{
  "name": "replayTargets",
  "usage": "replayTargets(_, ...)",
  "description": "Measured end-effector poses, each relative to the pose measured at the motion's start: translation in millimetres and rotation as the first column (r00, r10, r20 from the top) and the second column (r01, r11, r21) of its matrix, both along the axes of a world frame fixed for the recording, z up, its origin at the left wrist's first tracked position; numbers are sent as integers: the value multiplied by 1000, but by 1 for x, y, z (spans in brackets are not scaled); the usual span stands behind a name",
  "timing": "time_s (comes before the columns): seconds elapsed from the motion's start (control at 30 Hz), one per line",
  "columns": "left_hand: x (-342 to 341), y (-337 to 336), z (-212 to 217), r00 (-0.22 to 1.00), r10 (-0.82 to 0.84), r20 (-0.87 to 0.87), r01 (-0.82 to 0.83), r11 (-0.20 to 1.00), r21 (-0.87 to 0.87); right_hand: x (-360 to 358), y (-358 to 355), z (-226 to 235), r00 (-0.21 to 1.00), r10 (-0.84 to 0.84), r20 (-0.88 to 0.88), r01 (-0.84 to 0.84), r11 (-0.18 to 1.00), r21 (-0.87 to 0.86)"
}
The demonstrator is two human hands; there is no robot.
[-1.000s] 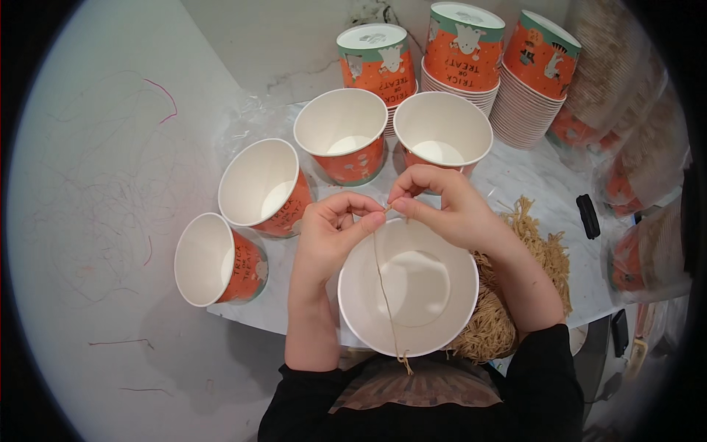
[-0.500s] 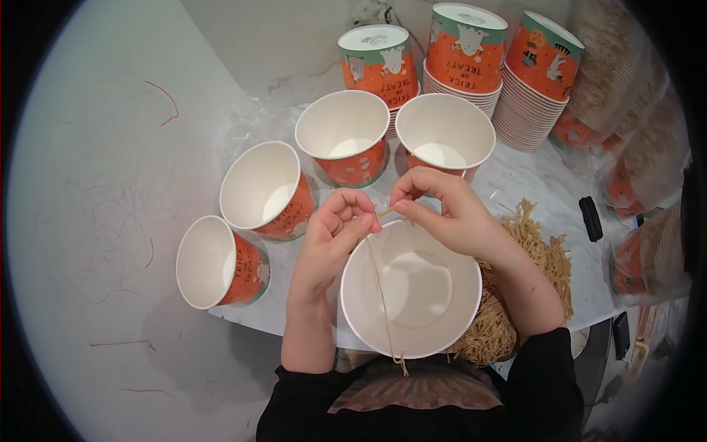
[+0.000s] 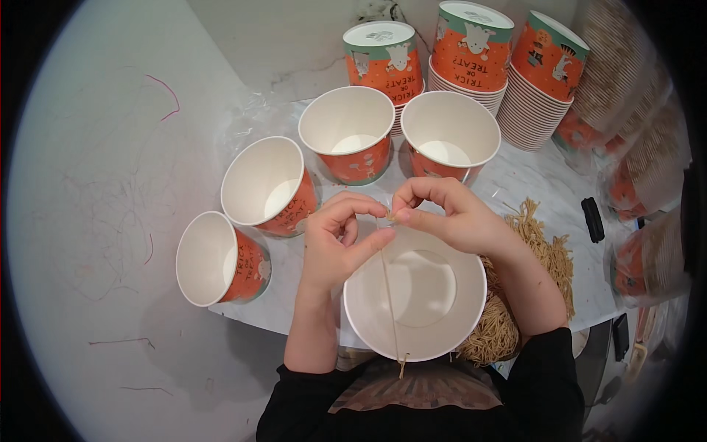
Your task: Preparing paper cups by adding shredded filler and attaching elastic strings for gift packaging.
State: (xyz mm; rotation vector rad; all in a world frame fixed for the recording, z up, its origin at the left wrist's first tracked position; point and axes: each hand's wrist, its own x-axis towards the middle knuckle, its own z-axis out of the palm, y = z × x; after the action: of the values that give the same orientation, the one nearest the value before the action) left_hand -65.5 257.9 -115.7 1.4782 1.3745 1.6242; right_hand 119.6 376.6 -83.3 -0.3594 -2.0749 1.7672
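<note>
A white-lined paper bucket [image 3: 460, 309] stands right in front of me, mouth up. A thin tan twisted-paper cord [image 3: 390, 295] runs across its mouth, from a knotted end at the near rim to my hands at the far rim. My right hand [image 3: 449, 217] pinches the cord's far end between thumb and forefinger. Close beside it, my left hand [image 3: 335, 243] has thumb and forefinger apart, the forefinger tip by the cord. Under and beyond my right forearm lie bundles of cut tan cords [image 3: 545, 254].
Orange buckets stand in an arc: far left [image 3: 206, 258], left [image 3: 263, 180], middle [image 3: 346, 121] and right [image 3: 451, 129]. Upside-down bucket stacks [image 3: 471, 51] line the back wall. Plastic-wrapped stacks [image 3: 637, 184] and a black object [image 3: 591, 219] are at right.
My left thumb and forefinger have parted from their pinch on the cord. My right hand has drawn slightly lower, still pinching the cord's end.
</note>
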Motion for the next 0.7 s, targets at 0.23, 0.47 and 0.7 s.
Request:
replayTargets(0.23,-2,2,-9,999,-1,40,1,1000,2,-2,-4,-2,998,-54,-27,57,988,145)
replayTargets(0.47,-1,2,-9,953,-103,285,111,994,-13,-2,-5,-3,995,-101,-20,103,979,175)
replayTargets(0.7,6,2,-8,829,-137,542,148,989,23,-6,-12,1,979,-172,-112,197,938,286)
